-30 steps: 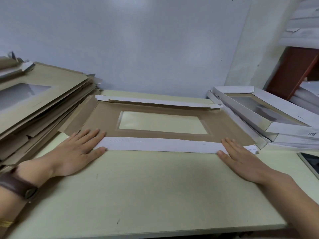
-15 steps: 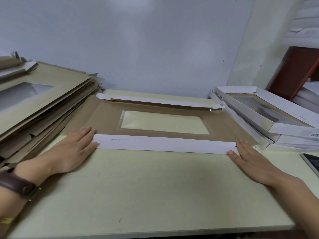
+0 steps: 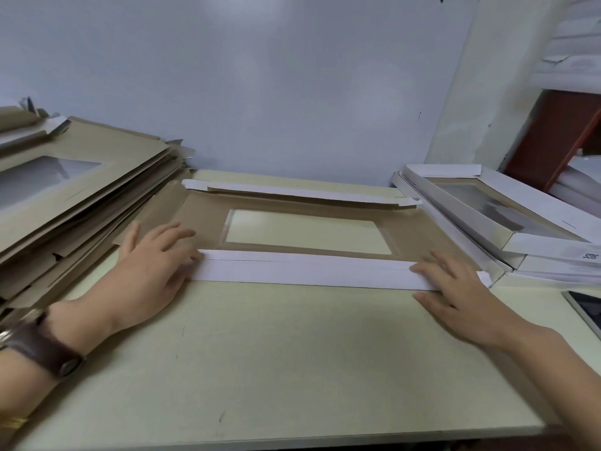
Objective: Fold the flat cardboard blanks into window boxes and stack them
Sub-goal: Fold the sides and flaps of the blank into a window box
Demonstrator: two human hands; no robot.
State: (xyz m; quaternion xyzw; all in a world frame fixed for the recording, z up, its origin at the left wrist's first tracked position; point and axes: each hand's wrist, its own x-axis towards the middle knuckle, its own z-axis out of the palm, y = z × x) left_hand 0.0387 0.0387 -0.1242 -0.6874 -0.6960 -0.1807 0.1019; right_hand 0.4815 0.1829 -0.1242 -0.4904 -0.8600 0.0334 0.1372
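A brown cardboard blank [image 3: 208, 219] with a clear window lies flat on the pale table [image 3: 276, 369]. Its near flap [image 3: 302, 270] is folded over, white side up; the far flap [image 3: 292, 193] is folded over too. My left hand [image 3: 153, 265] lies with spread fingers on the blank's left end, fingertips touching the near flap. My right hand [image 3: 455, 291] presses flat on the flap's right end. A pile of flat brown blanks [image 3: 74, 190] rises at the left. Folded white window boxes [image 3: 507, 222] are stacked at the right.
A grey-blue wall [image 3: 292, 92] stands close behind the table. A dark phone or tablet [image 3: 585, 310] lies at the table's right edge. White boxes and a reddish shelf [image 3: 553, 135] fill the far right. A brown watch strap [image 3: 42, 349] is on my left wrist.
Both hands have moved inward along the near flap after sliding out to its ends. The left fingers now spread over the blank. The view has shifted slightly.
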